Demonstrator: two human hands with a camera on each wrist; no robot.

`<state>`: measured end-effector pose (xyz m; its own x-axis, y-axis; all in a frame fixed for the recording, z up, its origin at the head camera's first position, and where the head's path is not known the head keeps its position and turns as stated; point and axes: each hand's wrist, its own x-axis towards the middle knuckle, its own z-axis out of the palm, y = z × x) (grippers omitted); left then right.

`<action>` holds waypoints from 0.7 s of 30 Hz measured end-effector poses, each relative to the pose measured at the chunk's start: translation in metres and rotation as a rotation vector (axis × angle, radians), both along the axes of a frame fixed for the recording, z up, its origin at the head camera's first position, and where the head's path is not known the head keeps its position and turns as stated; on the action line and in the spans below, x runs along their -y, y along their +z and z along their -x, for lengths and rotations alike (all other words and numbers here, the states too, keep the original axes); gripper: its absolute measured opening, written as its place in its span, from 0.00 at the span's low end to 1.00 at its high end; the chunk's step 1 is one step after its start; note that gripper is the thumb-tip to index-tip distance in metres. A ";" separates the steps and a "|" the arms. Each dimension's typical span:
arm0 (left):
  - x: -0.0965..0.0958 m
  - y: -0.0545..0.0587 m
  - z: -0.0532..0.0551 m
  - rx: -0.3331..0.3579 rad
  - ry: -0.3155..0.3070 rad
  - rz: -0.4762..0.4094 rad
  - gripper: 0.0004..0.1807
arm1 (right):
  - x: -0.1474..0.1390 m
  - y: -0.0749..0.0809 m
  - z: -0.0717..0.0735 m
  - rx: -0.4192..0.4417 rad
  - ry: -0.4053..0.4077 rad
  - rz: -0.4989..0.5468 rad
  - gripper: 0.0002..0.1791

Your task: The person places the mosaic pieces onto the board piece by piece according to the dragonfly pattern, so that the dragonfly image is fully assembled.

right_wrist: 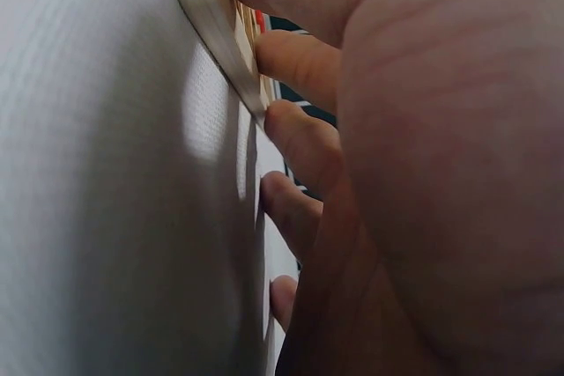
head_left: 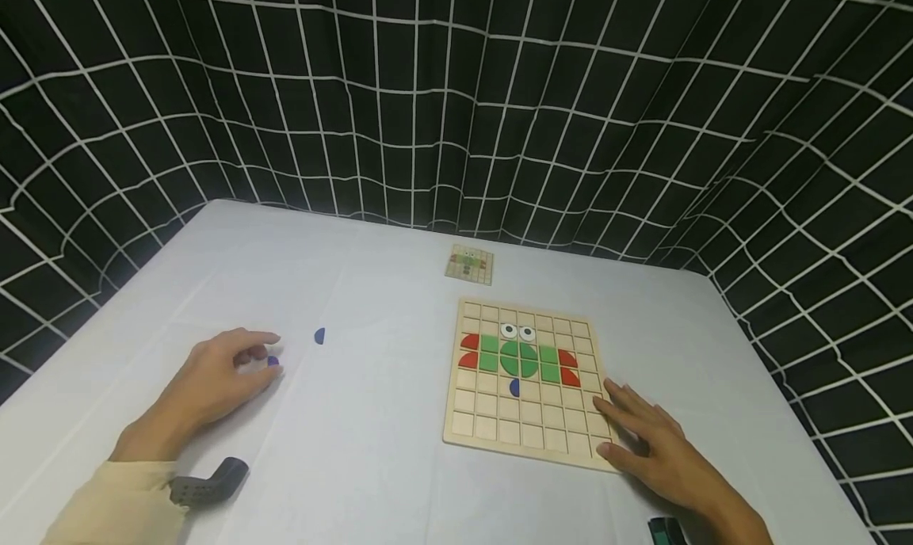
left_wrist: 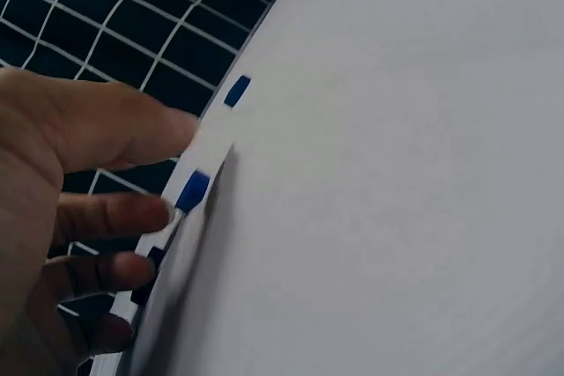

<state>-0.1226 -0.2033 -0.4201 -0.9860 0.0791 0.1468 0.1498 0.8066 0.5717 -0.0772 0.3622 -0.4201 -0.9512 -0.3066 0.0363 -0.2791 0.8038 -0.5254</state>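
At the left of the table my left hand (head_left: 214, 379) reaches around a small blue piece (head_left: 273, 361), thumb and index finger apart. Farther from me lies a blue half-round piece (head_left: 319, 336). The left wrist view shows the fingers spread beside a blue piece (left_wrist: 194, 191), with a darker blue piece (left_wrist: 150, 275) partly behind the fingertips. My right hand (head_left: 659, 450) rests its thumb and fingertips at the right edge of a wooden grid board (head_left: 495, 432). On the board sit green pieces (head_left: 518, 359), red quarter-rounds (head_left: 568, 367), two eye discs (head_left: 517, 332) and a blue half-round (head_left: 515, 387).
Behind the board lies a small picture card (head_left: 469, 264) with a similar coloured pattern on a grid. A white cloth (head_left: 342, 450) covers the table, and a black curtain with white grid lines (head_left: 428, 101) surrounds its back and sides. Dark wrist devices (head_left: 210, 483) show near both wrists.
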 end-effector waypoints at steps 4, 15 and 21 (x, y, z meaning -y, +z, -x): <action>0.006 0.000 -0.001 0.045 -0.060 -0.010 0.24 | 0.000 -0.001 -0.001 -0.002 0.001 -0.001 0.32; 0.005 -0.009 0.002 0.003 -0.046 -0.028 0.21 | -0.001 -0.002 -0.002 -0.053 0.032 0.013 0.31; -0.008 -0.007 0.001 -0.141 -0.031 -0.065 0.20 | 0.000 -0.001 -0.001 -0.032 0.016 -0.008 0.32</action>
